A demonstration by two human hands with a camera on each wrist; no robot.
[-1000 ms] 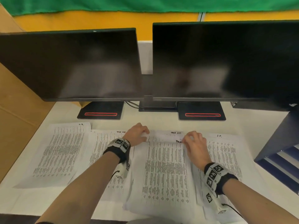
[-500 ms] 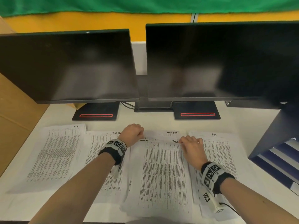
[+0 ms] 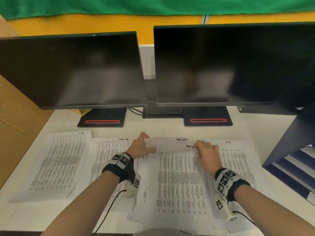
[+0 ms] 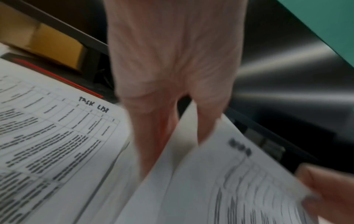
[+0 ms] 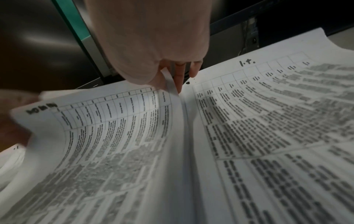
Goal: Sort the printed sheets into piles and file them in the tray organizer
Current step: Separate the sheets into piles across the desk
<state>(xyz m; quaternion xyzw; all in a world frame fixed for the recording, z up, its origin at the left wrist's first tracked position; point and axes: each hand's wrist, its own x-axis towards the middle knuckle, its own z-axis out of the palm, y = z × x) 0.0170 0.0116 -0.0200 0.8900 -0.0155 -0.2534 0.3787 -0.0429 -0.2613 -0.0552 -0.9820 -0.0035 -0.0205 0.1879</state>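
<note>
Several piles of printed sheets lie side by side on the white desk (image 3: 162, 130). My left hand (image 3: 147, 143) pinches the far left corner of the top sheet (image 3: 177, 176) of the centre stack and lifts it a little. In the left wrist view this sheet (image 4: 220, 181) passes between the fingers of my left hand (image 4: 184, 128). My right hand (image 3: 198, 148) pinches the same sheet's far right corner. The right wrist view shows my right hand (image 5: 172, 81) holding the curled edge of that sheet (image 5: 114, 136), beside the pile marked "I.T." (image 5: 277, 121). The dark blue tray organizer (image 3: 289, 160) stands at the right.
A pile marked "H.R" (image 3: 63, 164) lies at the far left, a "Task list" pile (image 3: 109, 150) beside it, the "I.T." pile (image 3: 237, 157) on the right. Two dark monitors (image 3: 76, 70) on black bases (image 3: 102, 119) stand behind the sheets. A cardboard panel (image 3: 15, 125) borders the left.
My left hand has raised the far left corner of the centre stack's top sheet off the stack. My right hand stays at the far right corner.
</note>
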